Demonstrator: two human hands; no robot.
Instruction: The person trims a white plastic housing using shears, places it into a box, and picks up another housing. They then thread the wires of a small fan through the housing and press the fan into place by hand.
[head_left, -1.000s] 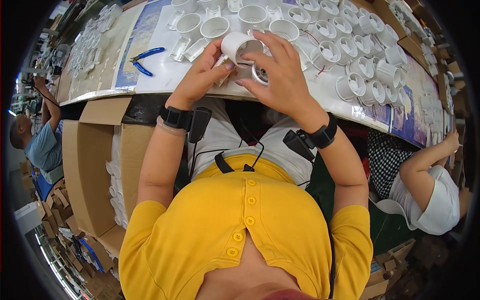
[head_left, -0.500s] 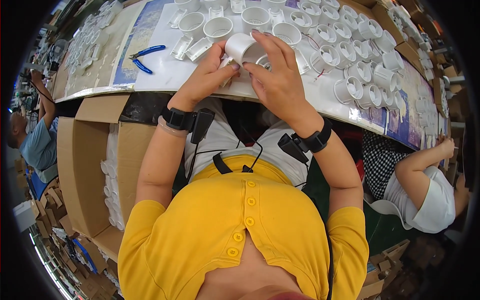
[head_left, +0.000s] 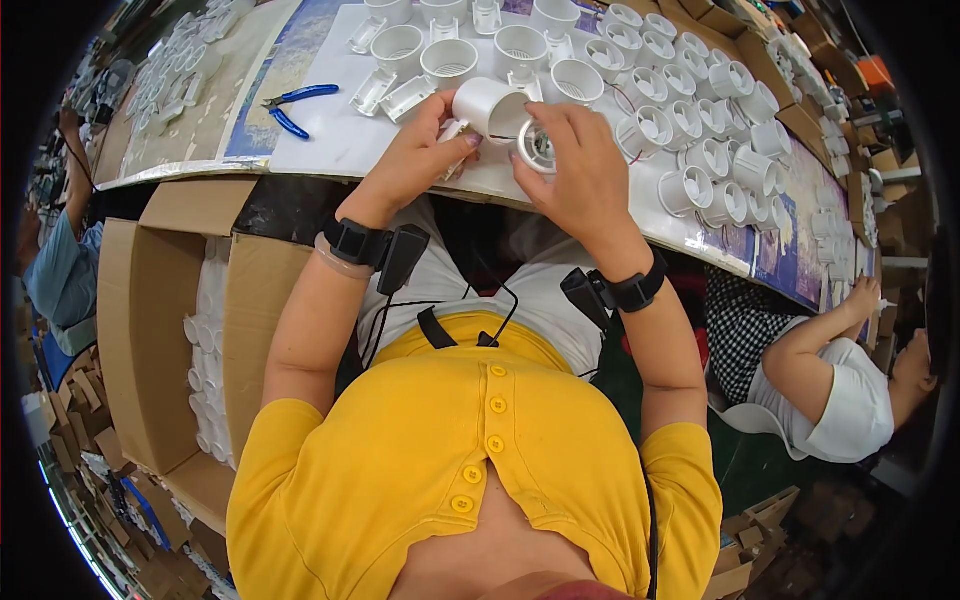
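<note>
My left hand (head_left: 415, 155) is closed round a white plastic cup-shaped housing (head_left: 485, 106) with a side bracket; its open mouth is tipped toward the right. Between the fingers and thumb of my right hand (head_left: 585, 170) is a small white round fan (head_left: 538, 150), close to the housing's mouth. Part of the fan is hidden by my fingers. Beyond my hands on the white table surface (head_left: 325, 135) stand several similar housings, such as a white housing with a slotted floor (head_left: 450, 62). Blue-handled cutting pliers (head_left: 312, 92) lie left of my hands.
To the right stand many white cups with fans inside (head_left: 685, 190), some with thin wires. A cardboard box (head_left: 150, 340) of white parts is below the table at left. More white parts (head_left: 180, 80) cover the far left. Co-workers sit at both sides, one in a white sleeve (head_left: 850, 400).
My right hand has drawn down and right from the housing's rim, and the fan in its fingers shows more plainly. My left hand still holds the housing. The whole view has shifted slightly.
</note>
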